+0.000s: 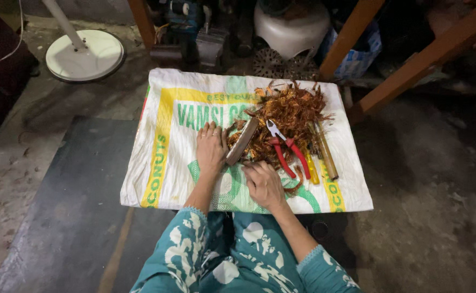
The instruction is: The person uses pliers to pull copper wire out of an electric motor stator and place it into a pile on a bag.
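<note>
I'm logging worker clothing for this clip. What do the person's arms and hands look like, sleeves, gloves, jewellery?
Both hands, the left hand and the right hand, are bare: no gloves, and no rings or bangles that I can make out. The forearms are uncovered too. Loose teal sleeves with a white blotchy print end about the elbow, with a paler edging at the right cuff.

Woven plastic sack (178, 103) — matt; copper wire (292, 108) — glossy; concrete floor (428, 163) rough.
</note>
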